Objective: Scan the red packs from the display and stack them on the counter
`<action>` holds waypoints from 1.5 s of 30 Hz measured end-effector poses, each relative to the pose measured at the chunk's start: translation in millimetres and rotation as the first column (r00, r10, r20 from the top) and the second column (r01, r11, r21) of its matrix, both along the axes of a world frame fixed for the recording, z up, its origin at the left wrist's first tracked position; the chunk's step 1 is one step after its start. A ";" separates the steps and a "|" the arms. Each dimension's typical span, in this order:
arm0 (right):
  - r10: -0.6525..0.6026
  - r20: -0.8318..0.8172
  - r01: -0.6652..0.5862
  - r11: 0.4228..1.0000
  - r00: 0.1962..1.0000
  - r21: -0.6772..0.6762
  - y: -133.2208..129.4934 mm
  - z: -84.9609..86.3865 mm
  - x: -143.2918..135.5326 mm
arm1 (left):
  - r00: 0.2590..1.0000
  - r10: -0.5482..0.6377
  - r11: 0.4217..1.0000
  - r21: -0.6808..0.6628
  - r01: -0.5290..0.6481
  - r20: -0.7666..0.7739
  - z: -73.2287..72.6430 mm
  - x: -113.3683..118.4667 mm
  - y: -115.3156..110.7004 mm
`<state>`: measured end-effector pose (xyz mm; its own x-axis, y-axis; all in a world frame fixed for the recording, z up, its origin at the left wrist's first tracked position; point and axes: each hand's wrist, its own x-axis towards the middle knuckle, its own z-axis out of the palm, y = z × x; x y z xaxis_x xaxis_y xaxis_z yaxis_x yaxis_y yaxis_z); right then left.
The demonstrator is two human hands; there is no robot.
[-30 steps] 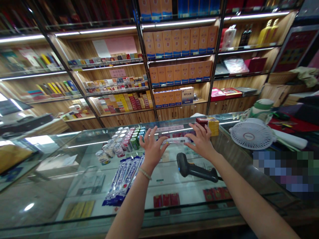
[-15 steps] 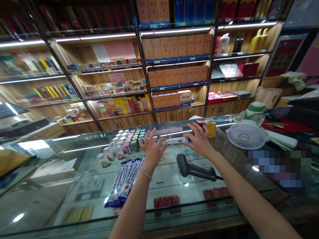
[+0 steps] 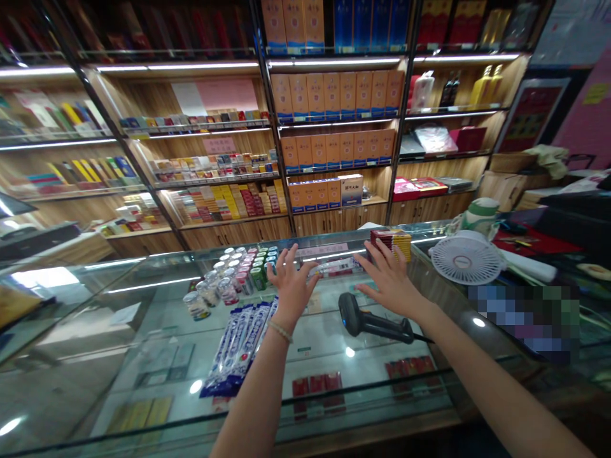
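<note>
My left hand (image 3: pixel 292 283) is spread over the glass counter (image 3: pixel 191 356), its fingertips by the left end of a thin white and purple packet (image 3: pixel 337 266). Near the packet's right end, my right hand (image 3: pixel 391 280) has its fingers apart and holds nothing. A black barcode scanner (image 3: pixel 375 326) lies below my right hand. Blue and white long packets (image 3: pixel 241 346) lie beside my left forearm. Several small lidded jars (image 3: pixel 229 289) stand in rows left of my left hand. Stacked red and yellow boxes (image 3: pixel 400 243) are behind my right hand.
A white round fan (image 3: pixel 465 259) and a green and white jug (image 3: pixel 480 216) stand at the right. Red packs (image 3: pixel 317 388) show under the glass. Shelves with orange boxes (image 3: pixel 331 95) line the wall behind the counter.
My right hand has moved a little right and down, away from the packet's right end. My left hand has hardly moved. The view has shifted slightly.
</note>
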<state>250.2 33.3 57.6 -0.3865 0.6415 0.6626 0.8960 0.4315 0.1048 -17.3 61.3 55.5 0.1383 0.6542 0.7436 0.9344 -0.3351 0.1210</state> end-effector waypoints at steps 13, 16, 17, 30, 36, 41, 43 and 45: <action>-0.005 0.048 0.014 0.982 0.999 -0.188 -56.5 -50.3 -11.1 | 1.000 -0.006 1.000 -0.013 0.006 0.018 1.0 3.3 -1.5; -0.021 0.022 0.025 0.973 1.000 -0.228 -58.9 -56.3 -14.2 | 1.000 -0.006 1.000 -0.015 0.006 0.015 0.2 2.8 -1.1; -0.027 0.007 0.028 0.971 1.000 -0.237 -59.4 -58.0 -15.5 | 1.000 -0.006 1.000 -0.015 0.006 0.013 -0.1 2.6 -1.0; -0.045 -0.116 0.022 0.981 0.992 -0.192 -62.5 -58.5 -22.9 | 1.000 -0.002 1.000 -0.028 0.003 0.018 -4.6 1.2 2.1; -0.067 -0.241 0.025 0.985 0.968 -0.172 -68.7 -61.4 -16.7 | 1.000 0.022 0.999 -0.038 -0.021 0.007 -4.4 0.5 2.9; -0.123 -0.310 0.056 0.975 0.943 -0.215 -71.5 -61.1 -15.0 | 1.000 0.029 0.999 -0.030 -0.029 0.004 -5.7 -0.6 5.0; -0.120 -0.304 0.045 0.969 0.945 -0.242 -72.3 -59.2 -15.9 | 1.000 0.029 0.999 -0.030 -0.029 0.006 -5.8 -0.6 5.2; -0.124 -0.288 0.044 0.962 0.950 -0.271 -73.1 -56.8 -17.1 | 0.999 0.032 0.999 -0.038 -0.031 0.012 -5.2 -0.3 4.8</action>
